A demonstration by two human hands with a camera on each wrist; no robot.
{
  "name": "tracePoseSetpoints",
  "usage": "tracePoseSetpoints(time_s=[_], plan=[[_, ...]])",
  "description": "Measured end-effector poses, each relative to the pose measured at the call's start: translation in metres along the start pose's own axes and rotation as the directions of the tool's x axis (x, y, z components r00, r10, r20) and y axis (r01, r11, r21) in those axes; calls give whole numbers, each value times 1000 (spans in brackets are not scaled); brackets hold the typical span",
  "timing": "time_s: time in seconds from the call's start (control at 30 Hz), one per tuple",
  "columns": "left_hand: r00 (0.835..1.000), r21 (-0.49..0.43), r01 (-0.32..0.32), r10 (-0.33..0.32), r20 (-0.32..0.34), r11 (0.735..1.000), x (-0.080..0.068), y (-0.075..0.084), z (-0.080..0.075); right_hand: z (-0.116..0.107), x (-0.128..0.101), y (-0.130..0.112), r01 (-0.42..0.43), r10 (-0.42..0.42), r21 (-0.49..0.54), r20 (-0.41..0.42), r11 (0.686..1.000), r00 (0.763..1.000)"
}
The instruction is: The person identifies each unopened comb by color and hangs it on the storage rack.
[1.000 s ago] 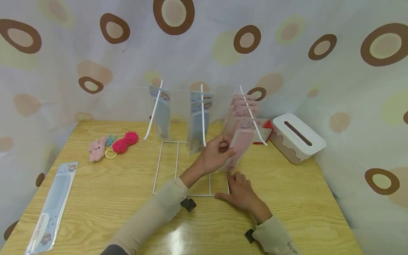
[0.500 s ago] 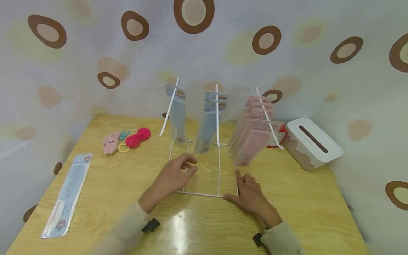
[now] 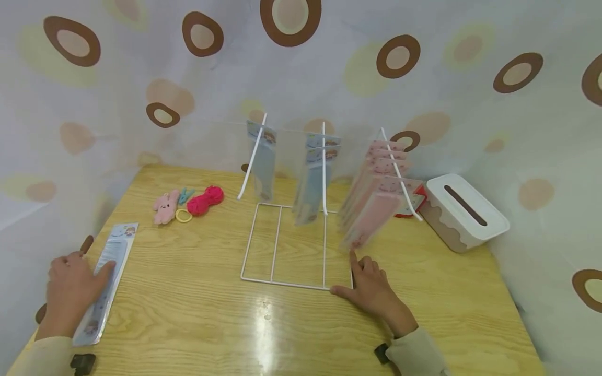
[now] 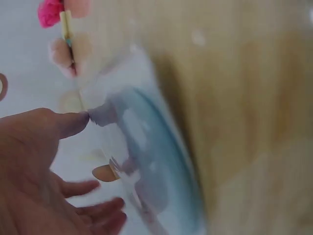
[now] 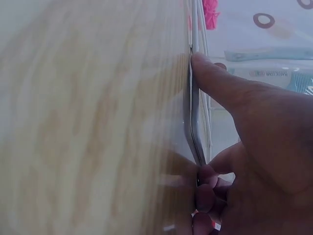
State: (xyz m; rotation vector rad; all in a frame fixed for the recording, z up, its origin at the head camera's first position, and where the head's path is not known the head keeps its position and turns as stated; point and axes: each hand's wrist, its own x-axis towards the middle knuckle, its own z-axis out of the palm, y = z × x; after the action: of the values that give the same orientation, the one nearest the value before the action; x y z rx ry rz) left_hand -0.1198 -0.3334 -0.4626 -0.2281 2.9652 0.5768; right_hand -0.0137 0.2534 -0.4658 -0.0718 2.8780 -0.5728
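Note:
My left hand (image 3: 72, 287) is at the table's left edge, over a packaged blue comb (image 3: 115, 253). In the left wrist view its thumb meets the edge of the clear packet, while the other fingers are spread beside it. My right hand (image 3: 373, 292) holds the front right corner of a white wire display rack (image 3: 296, 285), thumb on the front wire and index finger along the side wire. Pink comb packets (image 3: 373, 214) hang in a row on the rack's right hook. Blue comb packets (image 3: 312, 183) hang on the middle hook, and one blue packet (image 3: 265, 162) on the left hook.
At the back left lie a pink plush toy (image 3: 166, 208), a teal clip (image 3: 185, 196), a yellow ring (image 3: 183, 215) and pink yarn (image 3: 205, 200). A tissue box (image 3: 463, 211) stands at the right, beside a red-edged card (image 3: 414, 202). Patterned cloth hangs behind the table.
My left hand has let go of the front pink packet, now hanging on the right hook, and moved left to the packaged comb. The right hand stays at the rack's corner.

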Motion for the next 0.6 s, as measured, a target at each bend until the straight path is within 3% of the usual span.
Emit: tracePoseSetpoints(time_s=[0.1,0.27,0.43,0.6], plan=[[997,42,40,-43,68,998,-2,-10,-3,2,0,0,3,-3,-9,-6,1000,1000],[991,45,36,-42,130,998,-4,-4,-6,0,2,2,-2,2,-19,-8,1000,1000],[954,39,49,-59,293,998,-1,0,-14,3,3,5,-8,8,-13,3,1000,1000],[928,-2,20,-17,371,1000,1,-3,-22,4,3,4,-16,16,7,9,1000,1000]])
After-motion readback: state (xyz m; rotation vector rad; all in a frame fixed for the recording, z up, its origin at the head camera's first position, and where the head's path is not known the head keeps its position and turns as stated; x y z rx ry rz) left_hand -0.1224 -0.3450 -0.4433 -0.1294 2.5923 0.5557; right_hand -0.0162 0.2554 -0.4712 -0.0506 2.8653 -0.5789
